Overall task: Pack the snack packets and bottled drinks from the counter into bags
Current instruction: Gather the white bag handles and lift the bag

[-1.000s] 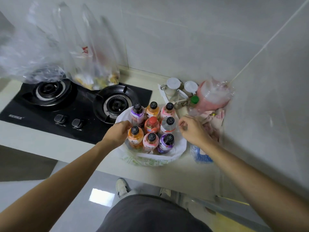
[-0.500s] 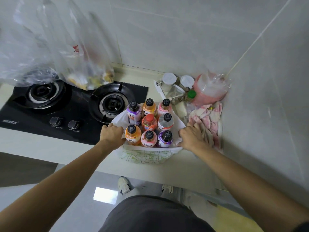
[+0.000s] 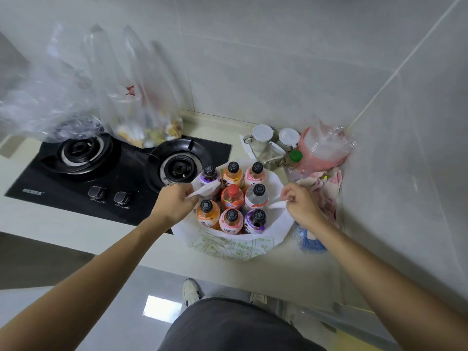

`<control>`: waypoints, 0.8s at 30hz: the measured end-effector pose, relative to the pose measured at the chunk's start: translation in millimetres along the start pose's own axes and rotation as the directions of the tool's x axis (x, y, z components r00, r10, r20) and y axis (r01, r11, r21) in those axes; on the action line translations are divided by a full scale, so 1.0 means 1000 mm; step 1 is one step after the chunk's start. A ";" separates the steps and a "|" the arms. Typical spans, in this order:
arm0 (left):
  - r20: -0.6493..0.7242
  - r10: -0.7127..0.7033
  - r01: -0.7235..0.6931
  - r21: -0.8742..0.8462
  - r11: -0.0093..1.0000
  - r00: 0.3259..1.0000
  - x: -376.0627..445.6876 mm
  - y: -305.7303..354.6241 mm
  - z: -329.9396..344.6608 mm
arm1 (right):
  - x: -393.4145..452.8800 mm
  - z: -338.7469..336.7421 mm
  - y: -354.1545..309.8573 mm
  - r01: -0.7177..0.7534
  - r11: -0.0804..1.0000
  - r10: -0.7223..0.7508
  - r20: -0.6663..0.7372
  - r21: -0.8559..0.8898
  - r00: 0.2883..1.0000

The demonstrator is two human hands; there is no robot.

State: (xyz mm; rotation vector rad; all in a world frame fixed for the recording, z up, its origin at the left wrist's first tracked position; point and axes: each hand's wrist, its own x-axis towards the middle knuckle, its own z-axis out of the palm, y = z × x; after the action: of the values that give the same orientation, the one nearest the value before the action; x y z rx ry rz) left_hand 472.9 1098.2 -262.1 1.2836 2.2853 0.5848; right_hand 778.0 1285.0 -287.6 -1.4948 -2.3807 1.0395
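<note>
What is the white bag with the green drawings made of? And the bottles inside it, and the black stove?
The white bag looks like thin, soft plastic: it crumples, and its handles twist into thin strips where the left hand and right hand pinch them. The bottles seem clear plastic with glossy labels and ribbed caps. The stove top looks like shiny black glass, since it reflects light; its burner rings look like metal.

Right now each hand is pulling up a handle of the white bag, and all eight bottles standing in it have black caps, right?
Not quite. The head view shows one bottle, the middle one, with a red cap; the other seven caps are black. The rest holds: the left hand and the right hand each grip a handle of the white bag, and eight bottles stand in it.
</note>
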 end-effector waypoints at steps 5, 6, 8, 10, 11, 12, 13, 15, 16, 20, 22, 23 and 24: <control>0.004 -0.024 0.025 -0.155 0.988 1.000 -0.007 0.015 -0.010 | 0.001 -0.008 -0.021 0.005 1.000 -0.005 0.018 0.003 1.000; 0.016 -0.042 0.045 -0.227 0.973 0.999 -0.008 0.019 -0.013 | 0.000 -0.013 -0.029 -0.056 0.997 0.051 0.085 0.054 0.995; 0.040 -0.062 0.073 -0.384 0.920 0.997 -0.009 0.028 -0.021 | 0.000 -0.022 -0.037 -0.192 0.977 0.165 0.247 0.092 0.955; 0.050 -0.062 0.079 -0.522 0.849 0.997 -0.012 0.039 -0.030 | -0.003 -0.031 -0.043 -0.259 0.965 0.222 0.380 0.048 0.898; 0.045 -0.075 0.087 -0.575 0.814 0.996 -0.012 0.044 -0.033 | -0.004 -0.035 -0.043 -0.279 0.960 0.242 0.417 0.029 0.876; 0.031 -0.095 0.094 -0.624 0.776 0.995 -0.013 0.047 -0.036 | -0.008 -0.040 -0.044 -0.285 0.958 0.242 0.443 0.033 0.863; 0.014 -0.119 0.097 -0.671 0.735 0.993 -0.012 0.050 -0.039 | -0.011 -0.043 -0.044 -0.276 0.959 0.219 0.456 0.061 0.863; -0.021 -0.159 0.094 -0.725 0.682 0.987 -0.010 0.055 -0.045 | -0.014 -0.050 -0.041 -0.233 0.965 0.161 0.429 0.121 0.889; -0.035 -0.165 0.086 -0.738 0.669 0.986 -0.009 0.057 -0.048 | -0.014 -0.053 -0.039 -0.199 0.974 0.140 0.400 0.109 0.906; -0.073 -0.160 0.051 -0.752 0.657 0.984 -0.002 0.060 -0.056 | -0.013 -0.060 -0.039 -0.154 0.980 0.188 0.334 -0.125 0.924; -0.081 -0.140 0.036 -0.735 0.678 0.987 0.000 0.061 -0.056 | -0.015 -0.063 -0.045 -0.153 0.983 0.175 0.245 -0.105 0.954; -0.080 -0.132 0.032 -0.728 0.685 0.988 0.002 0.062 -0.055 | -0.016 -0.065 -0.051 -0.167 0.986 0.169 0.206 -0.027 0.964; -0.080 -0.128 0.030 -0.727 0.686 0.989 0.004 0.063 -0.055 | -0.016 -0.066 -0.057 -0.183 0.975 0.158 0.184 0.124 0.970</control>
State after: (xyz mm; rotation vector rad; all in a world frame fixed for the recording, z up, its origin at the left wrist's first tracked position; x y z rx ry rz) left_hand 481.9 1123.6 -183.1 0.7480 1.8412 1.3993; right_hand 774.1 1288.0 -199.5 -1.6435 -2.2620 1.3982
